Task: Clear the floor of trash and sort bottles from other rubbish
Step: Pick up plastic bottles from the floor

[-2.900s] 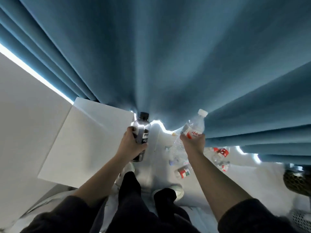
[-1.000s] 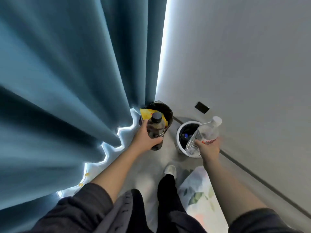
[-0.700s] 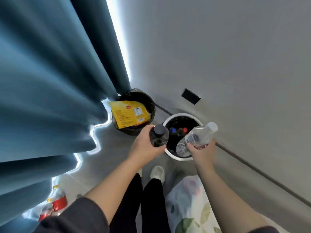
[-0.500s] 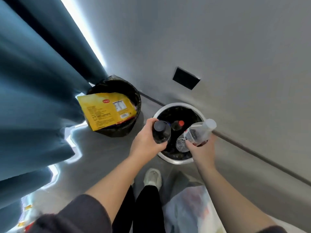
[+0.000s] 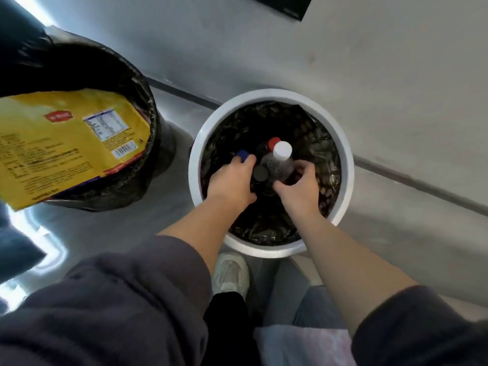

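Both hands are reaching down inside the white bin (image 5: 346, 165), so the step looks like the drop-off: bottles going in with the other bottles. The left hand (image 5: 231, 182) is curling around the dark bottle (image 5: 260, 173), black cap up, fingers closed on its body as far as I can see. The right hand (image 5: 299, 186) is pinching the clear bottle (image 5: 277, 165) with the white cap, thumb and fingers on its lower part; the grip looks loose, though motion blur is making that hard to call. Both bottles are standing roughly upright, just beside each other and below the rim. Already in the bin: a blue cap (image 5: 243, 155) touching the left fingertips and a red cap (image 5: 273, 142) behind the white one, so it is filling with bottles only. My read of the next move: open both hands, let the bottles settle among the others, pull the arms out without snagging the black liner, then go back for more floor trash. The black-bagged bin (image 5: 148, 107) to the left is taking the other rubbish; a yellow packet (image 5: 66, 143) is lying across its mouth. The packet is showing a red logo badge, a nutrition table and a barcode, but the print is too small and blurred to read. No bottle label is readable.
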`<state>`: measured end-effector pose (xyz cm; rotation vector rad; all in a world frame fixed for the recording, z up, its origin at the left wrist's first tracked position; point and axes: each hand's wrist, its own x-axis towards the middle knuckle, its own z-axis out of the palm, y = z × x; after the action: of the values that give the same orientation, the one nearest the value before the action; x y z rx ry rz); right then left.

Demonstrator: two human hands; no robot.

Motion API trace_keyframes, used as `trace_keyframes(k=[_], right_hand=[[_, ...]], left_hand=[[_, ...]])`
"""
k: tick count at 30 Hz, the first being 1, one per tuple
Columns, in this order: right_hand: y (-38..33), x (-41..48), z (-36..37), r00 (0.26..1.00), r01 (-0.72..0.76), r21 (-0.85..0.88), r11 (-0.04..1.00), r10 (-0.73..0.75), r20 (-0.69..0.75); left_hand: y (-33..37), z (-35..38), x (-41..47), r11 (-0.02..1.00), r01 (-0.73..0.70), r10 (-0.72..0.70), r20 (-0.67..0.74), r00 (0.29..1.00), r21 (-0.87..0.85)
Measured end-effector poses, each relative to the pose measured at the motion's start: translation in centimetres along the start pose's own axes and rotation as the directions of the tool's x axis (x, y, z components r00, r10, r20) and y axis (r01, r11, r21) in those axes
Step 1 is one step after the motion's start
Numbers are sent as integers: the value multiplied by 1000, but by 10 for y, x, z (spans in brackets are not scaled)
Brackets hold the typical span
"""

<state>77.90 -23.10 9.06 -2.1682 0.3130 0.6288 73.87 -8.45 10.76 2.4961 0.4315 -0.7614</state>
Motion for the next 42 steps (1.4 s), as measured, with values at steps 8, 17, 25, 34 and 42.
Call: trace_keyframes(k=[8, 17, 25, 34, 42], right_hand=[[0, 6, 8, 995, 94, -162, 982, -87, 51], [-43, 38, 8, 789, 611, -590, 528, -343, 510], [-48, 42, 6, 770, 637, -604, 478, -415, 484], [-30, 32, -34, 795, 606, -630, 485, -396, 460], [-27, 25, -35, 828, 560, -686, 465, -318, 461]], left_hand=[[-3, 4, 15, 980, 114, -131, 101, 986, 160], [-6, -3, 17, 956, 5, -60, 179, 982, 292], [-7, -5, 18, 943, 3, -70, 192, 979, 332], [-2, -6, 19, 942, 6, -68, 172, 983, 335], [-6, -6, 12, 957, 13, -66, 172, 983, 291]])
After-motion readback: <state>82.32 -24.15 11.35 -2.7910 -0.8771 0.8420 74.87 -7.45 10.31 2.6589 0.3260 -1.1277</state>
